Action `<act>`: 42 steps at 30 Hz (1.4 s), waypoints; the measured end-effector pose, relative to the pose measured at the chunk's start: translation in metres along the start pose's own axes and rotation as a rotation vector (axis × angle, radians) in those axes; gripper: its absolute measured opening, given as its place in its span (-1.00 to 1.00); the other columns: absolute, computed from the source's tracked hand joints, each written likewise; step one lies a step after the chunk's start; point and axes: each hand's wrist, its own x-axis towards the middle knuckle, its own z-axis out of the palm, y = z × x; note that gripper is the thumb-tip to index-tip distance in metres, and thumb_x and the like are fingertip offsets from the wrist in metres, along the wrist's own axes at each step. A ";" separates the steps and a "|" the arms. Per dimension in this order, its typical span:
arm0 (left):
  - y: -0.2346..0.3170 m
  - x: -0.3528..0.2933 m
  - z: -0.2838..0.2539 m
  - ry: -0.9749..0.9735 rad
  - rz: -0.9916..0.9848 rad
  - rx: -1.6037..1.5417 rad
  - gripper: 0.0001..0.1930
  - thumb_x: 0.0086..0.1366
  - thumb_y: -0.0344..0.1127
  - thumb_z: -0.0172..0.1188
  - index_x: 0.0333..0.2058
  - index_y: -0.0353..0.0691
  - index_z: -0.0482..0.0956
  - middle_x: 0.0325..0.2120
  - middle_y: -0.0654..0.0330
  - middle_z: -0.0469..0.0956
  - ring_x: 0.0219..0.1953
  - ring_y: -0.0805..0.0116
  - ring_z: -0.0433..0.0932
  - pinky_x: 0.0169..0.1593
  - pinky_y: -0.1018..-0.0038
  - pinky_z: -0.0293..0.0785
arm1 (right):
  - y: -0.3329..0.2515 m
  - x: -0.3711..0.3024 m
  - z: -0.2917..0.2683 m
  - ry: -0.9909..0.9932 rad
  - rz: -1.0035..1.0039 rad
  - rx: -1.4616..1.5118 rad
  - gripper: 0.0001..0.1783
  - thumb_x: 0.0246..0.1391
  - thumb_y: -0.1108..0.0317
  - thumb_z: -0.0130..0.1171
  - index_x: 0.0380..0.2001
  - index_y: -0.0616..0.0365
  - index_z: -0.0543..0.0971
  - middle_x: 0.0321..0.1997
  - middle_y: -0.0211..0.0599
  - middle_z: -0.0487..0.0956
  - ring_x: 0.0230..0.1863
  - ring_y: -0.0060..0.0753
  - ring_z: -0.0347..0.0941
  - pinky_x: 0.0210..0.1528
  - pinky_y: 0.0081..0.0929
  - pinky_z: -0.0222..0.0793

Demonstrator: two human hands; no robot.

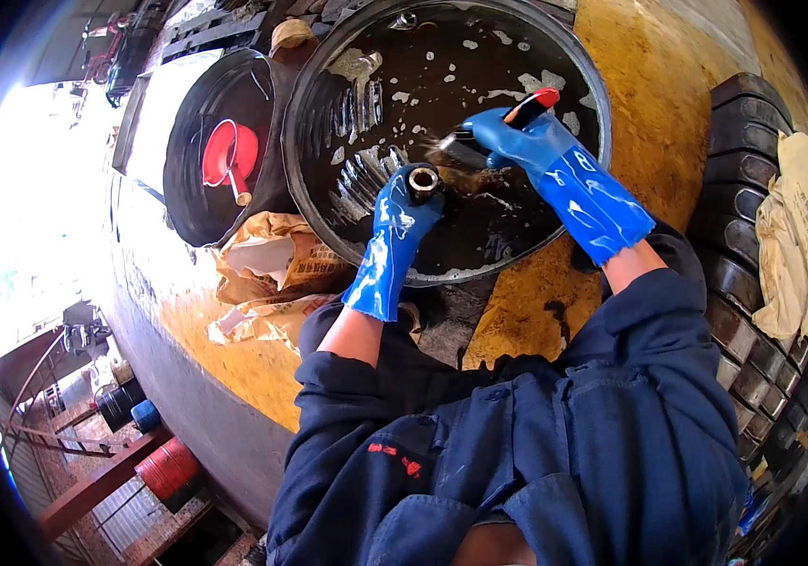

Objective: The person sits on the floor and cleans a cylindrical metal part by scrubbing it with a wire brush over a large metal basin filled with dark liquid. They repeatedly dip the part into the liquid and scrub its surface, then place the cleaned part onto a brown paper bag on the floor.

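Both my hands wear long blue gloves above a wide black tub (460, 275) of dark liquid with patches of foam. My left hand (400, 231) is wrapped round a short metal tube (424, 180), its round open end facing up. To its right, my right hand (522, 143) is closed on a brush-like tool with a red and black handle (538, 102). Motion smears the tool's working end, so its exact kind is unclear. That end is close to the tube; whether they touch I cannot tell. A small shiny metal piece (405, 20) shows at the tub's far side.
Left of the tub stands a black bucket (180, 174) with a red scoop (243, 151) in it. Crumpled paper bags (276, 259) lie below the bucket. Rows of dark blocky parts (739, 179) line the right side, with a tan bag (793, 241) over them.
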 end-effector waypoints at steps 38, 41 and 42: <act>0.025 0.002 -0.038 0.109 -0.170 -0.518 -0.75 0.49 -0.48 0.00 0.06 -0.26 0.54 -0.10 0.13 0.64 -0.08 0.42 0.62 -0.04 0.52 0.59 | 0.007 -0.017 0.032 -0.055 -0.230 0.478 -0.57 0.16 0.16 0.40 -0.04 0.27 0.70 -0.15 -0.15 0.73 -0.26 -0.45 0.66 -0.13 -0.53 0.62; 0.007 0.013 -0.042 0.143 -0.215 -0.810 -0.77 0.50 -0.45 -0.01 0.02 -0.25 0.57 -0.12 0.13 0.64 -0.10 0.41 0.62 -0.03 0.51 0.60 | 0.011 -0.013 0.041 -0.057 -0.250 0.220 -0.67 0.22 0.20 0.31 -0.07 0.20 0.73 -0.22 -0.25 0.74 -0.27 -0.48 0.64 -0.13 -0.49 0.60; 0.013 0.010 -0.036 0.158 -0.156 -0.620 -0.77 0.50 -0.44 -0.03 0.01 -0.25 0.57 -0.12 0.12 0.64 -0.10 0.40 0.63 -0.02 0.50 0.61 | 0.014 -0.008 0.034 -0.038 -0.262 0.118 -0.69 0.23 0.22 0.29 -0.08 0.18 0.73 -0.26 -0.27 0.73 -0.28 -0.50 0.63 -0.14 -0.50 0.59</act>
